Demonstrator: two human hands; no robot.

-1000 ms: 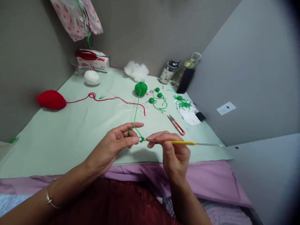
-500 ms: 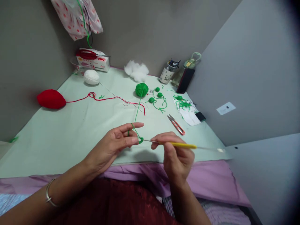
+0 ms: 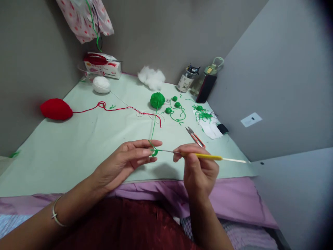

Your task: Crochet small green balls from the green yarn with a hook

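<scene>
Between the thumb and fingers of my left hand (image 3: 127, 158) is a small ring of green crochet (image 3: 155, 152). Green yarn (image 3: 153, 130) runs from over my left fingers up to the green yarn ball (image 3: 157, 100). My right hand (image 3: 199, 166) is closed round the yellow handle of a crochet hook (image 3: 208, 157). The hook's thin metal shaft points left and its tip meets the green piece, with a bit of yarn on it. Just beyond my right hand lie thread snips (image 3: 195, 136) with orange handles, partly covered by my fingers.
Small green crocheted balls (image 3: 168, 110) with yarn tails lie behind the snips. Green scraps (image 3: 205, 115) rest on white paper. A red yarn ball (image 3: 56, 109), white yarn ball (image 3: 101, 85), stuffing (image 3: 151, 78), tissue box (image 3: 113, 68), pen holder (image 3: 186, 80), bottle (image 3: 211, 69) and phone (image 3: 206, 89) stand farther back.
My right hand has moved slightly right and up, drawing the hook away from my left fingers. The green piece has turned, showing its ring shape, and my left fingers have shifted round it.
</scene>
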